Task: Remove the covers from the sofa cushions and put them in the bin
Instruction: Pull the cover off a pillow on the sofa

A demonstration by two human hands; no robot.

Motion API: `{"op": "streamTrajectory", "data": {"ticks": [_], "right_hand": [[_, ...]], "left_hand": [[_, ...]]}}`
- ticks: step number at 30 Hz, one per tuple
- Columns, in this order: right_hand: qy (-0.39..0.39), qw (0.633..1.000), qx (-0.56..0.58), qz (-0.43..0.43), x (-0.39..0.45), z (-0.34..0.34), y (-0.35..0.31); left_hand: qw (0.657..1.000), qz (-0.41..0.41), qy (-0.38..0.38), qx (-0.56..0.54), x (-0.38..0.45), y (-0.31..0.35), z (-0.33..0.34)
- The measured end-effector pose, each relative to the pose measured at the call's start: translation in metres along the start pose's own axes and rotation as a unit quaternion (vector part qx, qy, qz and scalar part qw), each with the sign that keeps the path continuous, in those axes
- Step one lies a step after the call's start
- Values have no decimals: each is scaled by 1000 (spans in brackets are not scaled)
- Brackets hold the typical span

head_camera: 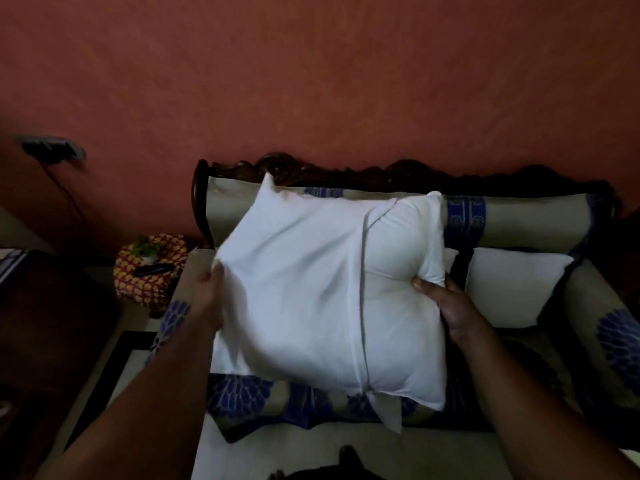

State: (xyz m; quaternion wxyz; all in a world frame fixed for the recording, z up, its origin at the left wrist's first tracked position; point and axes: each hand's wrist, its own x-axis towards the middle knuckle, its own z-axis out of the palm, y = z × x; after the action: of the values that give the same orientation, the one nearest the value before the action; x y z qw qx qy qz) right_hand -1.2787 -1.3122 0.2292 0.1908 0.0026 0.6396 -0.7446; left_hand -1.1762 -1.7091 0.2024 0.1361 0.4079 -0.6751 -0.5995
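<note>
Head cam looks down on a plump white fabric cushion point(322, 299) held up over the beige-and-blue patterned sofa point(519, 216); the left hand point(204, 292) pinches its left edge, the right hand point(446, 306) has its fingers point(420, 283) curled round the right edge. Looks light, soft and squashy, so it'll sag if held by one side; I'd grab the overlapping flap seam point(362, 271) down the middle to peel the cover. Another white cushion point(512, 289) sits on the seat; no bin in view.

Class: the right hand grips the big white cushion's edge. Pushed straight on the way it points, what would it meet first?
The right hand points up-left into the big white cushion it grips, so probably that; the sofa backrest lies beyond.
</note>
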Motion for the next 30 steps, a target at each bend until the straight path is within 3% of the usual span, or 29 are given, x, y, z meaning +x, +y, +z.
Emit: {"op": "streamTrajectory", "data": {"ticks": [2, 4, 6, 9, 11, 12, 14, 20, 23, 26, 27, 29, 30], "right_hand": [[-65, 996, -17, 54, -4, 2, -4], [-107, 989, -49, 90, -7, 9, -7], [-91, 987, -90, 97, -6, 25, -8], [6, 992, -121, 28, 0, 43, -3], [65, 993, -95, -5, 0, 40, 1], [84, 993, -81, -10, -1, 35, 2], [95, 993, -65, -7, -1, 25, 4], [123, 989, -75, -13, 7, 29, 3], [141, 987, -74, -22, 11, 37, -4], [159, 984, -64, -47, 12, 57, -1], [168, 982, -60, -55, 11, 65, 0], [178, 980, -58, -67, 9, 74, -3], [184, 979, -60, -70, 8, 73, -7]], "left_hand": [[993, -26, -108, -50, -12, 23, 15], [991, -26, -127, -36, -19, 33, 33], [992, 9, -113, -62, -24, 34, 44], [987, 16, -108, -121, -18, 26, 45], [996, 38, -38, -65, -3, 18, 29], [998, 42, 41, -39, 6, 13, 19], [992, 18, 121, -43, 23, 5, -2], [989, 19, 146, 31, 26, -25, -24], [998, 34, 48, 36, 11, -32, -27], [984, -82, -140, -71, -21, -32, -8], [975, -99, -190, -61, -24, -41, 0], [979, -57, -189, 48, -19, -59, 0], [987, -27, -128, 95, -14, -60, -7]]}}
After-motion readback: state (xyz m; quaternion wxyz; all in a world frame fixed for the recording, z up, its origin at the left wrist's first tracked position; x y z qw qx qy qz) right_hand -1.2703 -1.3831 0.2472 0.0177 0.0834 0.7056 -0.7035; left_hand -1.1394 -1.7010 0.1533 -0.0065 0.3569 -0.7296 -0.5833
